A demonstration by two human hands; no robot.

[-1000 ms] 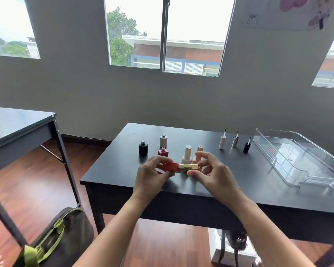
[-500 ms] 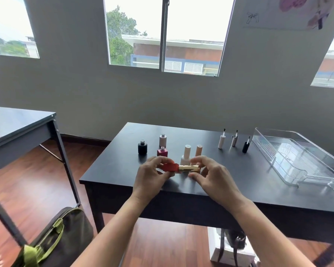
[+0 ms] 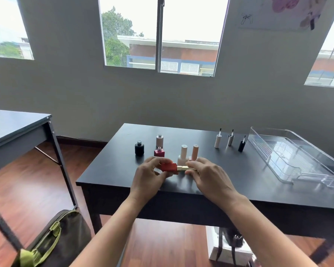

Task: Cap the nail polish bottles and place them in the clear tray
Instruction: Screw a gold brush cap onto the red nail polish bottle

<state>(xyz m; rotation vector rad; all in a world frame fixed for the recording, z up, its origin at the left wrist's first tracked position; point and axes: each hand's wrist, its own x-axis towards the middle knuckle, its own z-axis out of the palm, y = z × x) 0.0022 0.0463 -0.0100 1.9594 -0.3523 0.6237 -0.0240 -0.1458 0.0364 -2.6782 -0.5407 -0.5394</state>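
A red square nail polish bottle [image 3: 169,167] lies sideways in the air above the black table [image 3: 239,176], gripped by my left hand [image 3: 148,178]. Its gold cap [image 3: 182,167] sits on the bottle's neck, pinched by my right hand [image 3: 208,178]. Behind stand two capped bottles, one white [image 3: 183,156] and one peach [image 3: 194,153]. Three uncapped bottles stand further left: black [image 3: 139,148], beige [image 3: 159,141] and dark pink [image 3: 159,152]. Three brush caps stand upright: white [image 3: 217,140], silver [image 3: 230,139], black [image 3: 241,145]. The clear tray [image 3: 297,162] lies at the right.
A second dark table [image 3: 14,130] stands to the left. A green-strapped bag [image 3: 52,241] sits on the wood floor below it. A white box with a dark bag [image 3: 229,245] is under the main table. The wall with windows is just behind.
Both hands keep hold of the red bottle and gold cap at the same spot. My right hand's fingers have shifted slightly around the cap.
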